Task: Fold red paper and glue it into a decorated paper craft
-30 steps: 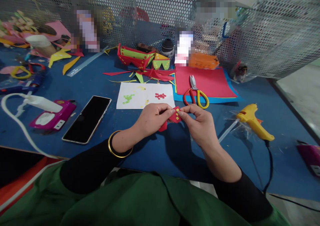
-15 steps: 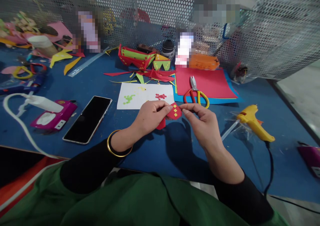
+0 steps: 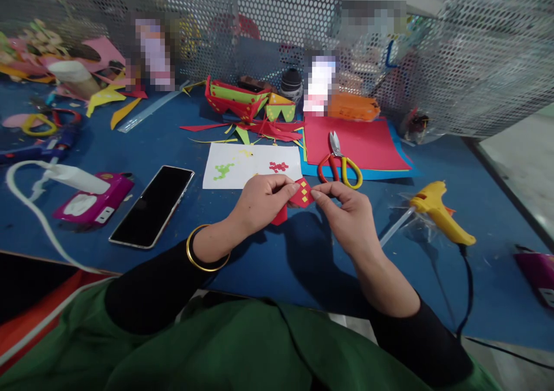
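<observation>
My left hand [image 3: 266, 200] pinches a small red paper piece [image 3: 298, 194] between thumb and fingers. A row of yellow diamonds [image 3: 304, 192] runs down its face, and more red paper [image 3: 280, 215] hangs under the left hand's fingers. At the right edge of the piece, the closed thumb and fingertip of my right hand [image 3: 346, 209] grip it. Just beyond the hands lies a white sheet [image 3: 255, 172] bearing clusters of small green [image 3: 223, 171], yellow and red [image 3: 279, 166] paper bits. Scissors [image 3: 335, 149] with one red and one yellow handle rest on red paper sheets [image 3: 359, 143].
A yellow glue gun [image 3: 441, 209] with a black cord stands to the right. On the left are a phone [image 3: 152, 206] and a purple power socket [image 3: 93, 200]. Folded paper pieces [image 3: 236, 100] and red scraps [image 3: 277, 130] lie behind, before a perforated metal screen [image 3: 281, 10].
My right hand has shifted slightly left, its fingertips now at the edge of the red piece. The left hand has barely moved.
</observation>
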`<move>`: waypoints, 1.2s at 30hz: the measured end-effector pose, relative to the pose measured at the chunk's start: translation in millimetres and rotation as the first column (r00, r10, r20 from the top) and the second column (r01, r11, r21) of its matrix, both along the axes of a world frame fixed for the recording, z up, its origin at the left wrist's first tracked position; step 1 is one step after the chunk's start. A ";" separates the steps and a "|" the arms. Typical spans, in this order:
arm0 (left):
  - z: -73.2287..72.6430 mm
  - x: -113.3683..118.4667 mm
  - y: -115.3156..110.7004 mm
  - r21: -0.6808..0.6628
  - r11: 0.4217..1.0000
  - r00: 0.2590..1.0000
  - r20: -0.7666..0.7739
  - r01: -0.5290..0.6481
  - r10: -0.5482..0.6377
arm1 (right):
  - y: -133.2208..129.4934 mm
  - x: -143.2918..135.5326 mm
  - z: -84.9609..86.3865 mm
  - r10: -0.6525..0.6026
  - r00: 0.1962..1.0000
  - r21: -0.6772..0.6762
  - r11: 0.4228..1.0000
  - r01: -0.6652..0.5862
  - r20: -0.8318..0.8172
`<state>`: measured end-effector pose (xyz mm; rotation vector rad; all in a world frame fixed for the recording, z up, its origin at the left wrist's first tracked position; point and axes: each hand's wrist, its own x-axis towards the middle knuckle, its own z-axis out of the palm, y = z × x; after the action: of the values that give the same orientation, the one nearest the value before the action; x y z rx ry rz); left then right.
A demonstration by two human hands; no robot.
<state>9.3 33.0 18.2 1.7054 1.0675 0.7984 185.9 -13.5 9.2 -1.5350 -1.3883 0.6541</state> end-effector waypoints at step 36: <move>-1.7 2.6 0.7 -0.038 0.996 0.997 0.007 0.079 -0.079 | -0.9 -2.7 2.7 0.048 0.996 0.085 0.995 -0.055 0.079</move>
<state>11.9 33.7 16.5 1.7013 0.9991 0.7283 183.3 -14.4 11.9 -1.4725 -1.4987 0.5632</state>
